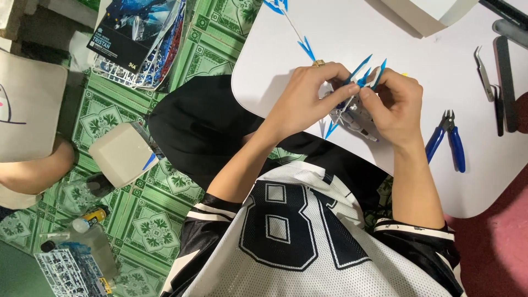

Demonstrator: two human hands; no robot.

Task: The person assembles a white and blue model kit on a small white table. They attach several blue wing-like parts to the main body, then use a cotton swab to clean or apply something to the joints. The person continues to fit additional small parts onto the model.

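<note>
Nearest to us, the black-and-white mesh jersey (308,247) fills the lower frame; our two forearms rise from it toward the white table (385,33).

Landmark: the small model figure (352,110), white and grey with blue spiked pieces, held just above the table's near edge.

- Left hand (308,102): curled round the model's left side, thumb and forefinger pinched on a blue spike at its top.
- Right hand (396,104): closed on the model's right side, fingertips (367,94) pressing into its middle. Both hands meet at the model, touching it from either side.
- Right of the model, apart from it, blue-handled cutters (448,140) lie on the table.
- Further right of the model, near the table's far side: tweezers (484,74) and a long dark file (505,82), side by side.
- Up and left of the model, loose blue spiked parts (305,47) on a thin white stem rest on the table.
- Far left of the model, down on the green patterned floor (148,220): a model kit box with plastic part frames (140,41), a pale square block (121,154), and more part frames (69,269) at the lower corner.
- Another person's arm (33,170) lies at the left edge, well apart from the model.
</note>
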